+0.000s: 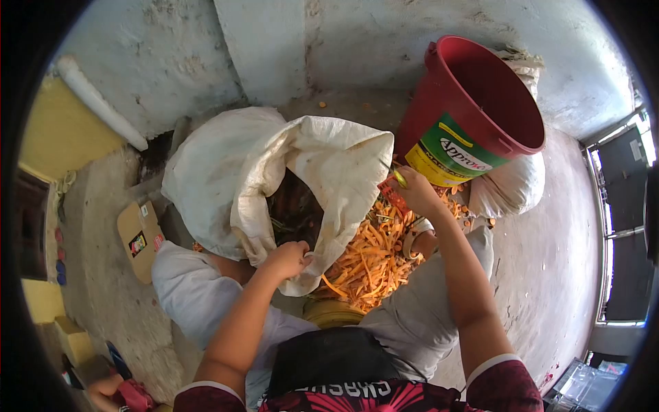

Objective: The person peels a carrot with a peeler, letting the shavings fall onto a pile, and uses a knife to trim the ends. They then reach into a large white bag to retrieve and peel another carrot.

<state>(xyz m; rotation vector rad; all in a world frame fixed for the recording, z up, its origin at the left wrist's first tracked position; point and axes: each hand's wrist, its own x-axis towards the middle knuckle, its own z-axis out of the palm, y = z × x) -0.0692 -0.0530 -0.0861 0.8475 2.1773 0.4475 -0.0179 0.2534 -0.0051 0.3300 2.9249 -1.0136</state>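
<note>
My left hand point(288, 260) is closed on the near rim of a large white woven sack point(336, 147), whose mouth gapes toward me. Dark contents point(296, 206) show inside, too shaded to make out. My right hand point(414, 191) is closed around a tool with a yellow-green part and a red-orange part point(393, 197), just right of the sack's mouth. Below that hand lies a heap of orange peelings point(371, 257), between the sack and my right leg. A yellowish round container point(333, 313) is partly visible under the near end of the heap.
A big red bucket point(429, 103) with a green and yellow label leans at the upper right, against another white sack point(515, 185). Cardboard point(137, 240) lies on the floor at left. A wall stands behind. Part of another person point(110, 391) shows at lower left.
</note>
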